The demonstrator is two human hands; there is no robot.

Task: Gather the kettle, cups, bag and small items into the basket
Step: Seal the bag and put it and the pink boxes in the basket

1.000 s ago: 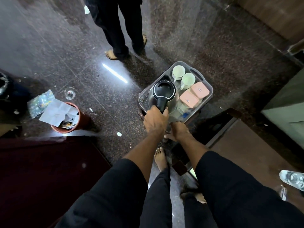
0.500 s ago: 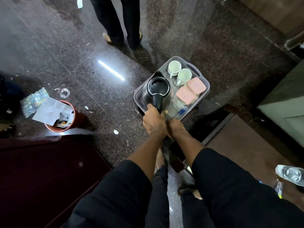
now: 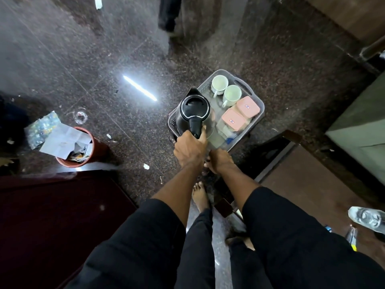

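A grey plastic basket (image 3: 259, 114) is held above the dark stone floor. Inside it stand a black and steel kettle (image 3: 192, 112) on the left, two pale green cups (image 3: 219, 83) at the far end, and two containers with pink lids (image 3: 233, 120) on the right. A clear bag (image 3: 218, 138) lies near the basket's close end. My left hand (image 3: 189, 150) grips the kettle's black handle. My right hand (image 3: 219, 161) holds the basket's near edge, its fingers hidden beneath.
A red bin (image 3: 98, 149) stuffed with paper stands at the left, scraps of litter around it. Another person's dark-clad leg (image 3: 168, 15) is at the top. A dark wooden frame (image 3: 277, 147) and a mat lie at the right, with a clear bottle (image 3: 366, 219) by the right edge.
The other person has stepped away toward the top, only one leg still showing. My hands, the kettle and the basket keep the same hold while the view drifts.
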